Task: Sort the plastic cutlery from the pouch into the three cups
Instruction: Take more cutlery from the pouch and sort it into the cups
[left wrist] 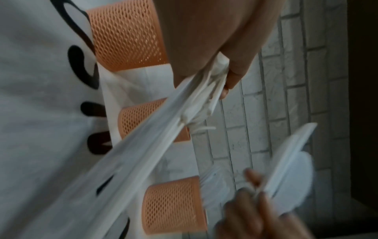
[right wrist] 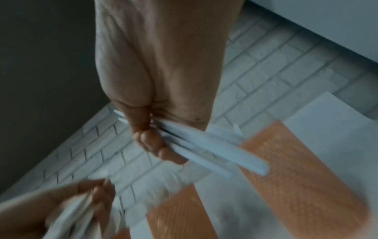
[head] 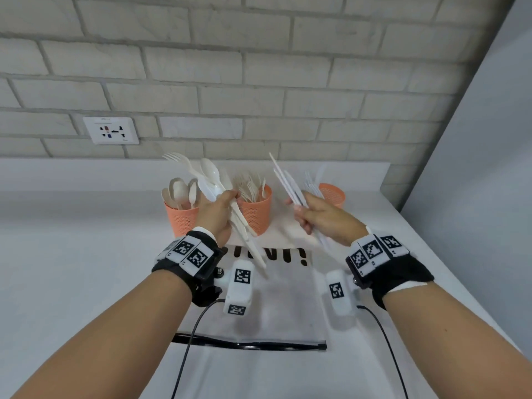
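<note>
My left hand (head: pixel 229 198) grips a mixed bundle of white cutlery (head: pixel 211 177), a fork and a spoon fanning out at its top, handles trailing down over the pouch (head: pixel 276 300). My right hand (head: pixel 298 207) holds a bunch of white knives (head: pixel 288 182), blurred in the right wrist view as knives (right wrist: pixel 214 153). Three orange mesh cups stand at the back. The left cup (head: pixel 181 218) holds spoons, the middle cup (head: pixel 256 213) holds forks, and the right cup (head: pixel 332 194) holds knives. Both hands hover in front of the cups, apart from each other.
The flat see-through pouch has black lettering and a black zip edge (head: pixel 250 344) nearest me. A brick wall with a white socket plate (head: pixel 110 130) rises just behind the cups. The white counter's right edge (head: pixel 431 249) runs beside a grey wall.
</note>
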The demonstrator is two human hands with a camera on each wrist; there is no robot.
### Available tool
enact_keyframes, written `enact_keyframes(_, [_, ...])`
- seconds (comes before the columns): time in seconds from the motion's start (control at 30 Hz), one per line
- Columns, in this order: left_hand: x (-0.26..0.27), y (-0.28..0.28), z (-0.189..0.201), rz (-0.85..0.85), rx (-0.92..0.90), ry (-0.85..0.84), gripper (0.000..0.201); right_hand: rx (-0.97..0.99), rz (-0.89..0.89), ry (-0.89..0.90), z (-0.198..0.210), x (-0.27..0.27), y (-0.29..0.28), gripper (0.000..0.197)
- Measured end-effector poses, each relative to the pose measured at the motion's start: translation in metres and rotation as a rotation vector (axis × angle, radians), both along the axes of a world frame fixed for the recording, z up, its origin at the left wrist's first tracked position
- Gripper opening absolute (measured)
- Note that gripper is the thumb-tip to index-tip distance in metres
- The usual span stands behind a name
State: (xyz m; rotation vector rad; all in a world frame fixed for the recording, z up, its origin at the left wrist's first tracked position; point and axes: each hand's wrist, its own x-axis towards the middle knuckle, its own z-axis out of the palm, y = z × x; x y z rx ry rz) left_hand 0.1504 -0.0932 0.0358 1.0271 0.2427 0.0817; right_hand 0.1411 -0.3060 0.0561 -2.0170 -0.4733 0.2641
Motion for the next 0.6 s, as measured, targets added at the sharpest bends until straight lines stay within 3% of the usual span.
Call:
enact_keyframes(0.13, [-0.010,-0.024,0.002,-0.156,0.020,-0.063,0.005,0.093,-0.292,-0.374,0.035,0.026,-0.015,0.013])
enact_keyframes(0.23, [-0.016,-0.036,0.005,-0.265,0.017,-0.114,0.013,0.191,-0.442,-0.492,0.033,0.053,-0.026,0.012])
enact_keyframes(0.33, [-0.017,-0.041,0.007,-0.276,0.005,-0.123,0.010,0.178,-0.513,-0.470,0.014,0.070,-0.030,0.019])
enact_keyframes(0.6, [-0.013,-0.037,0.009,-0.292,0.068,-0.116,0.012,0.078,-0.588,-0.138,-0.020,0.092,-0.034,0.033])
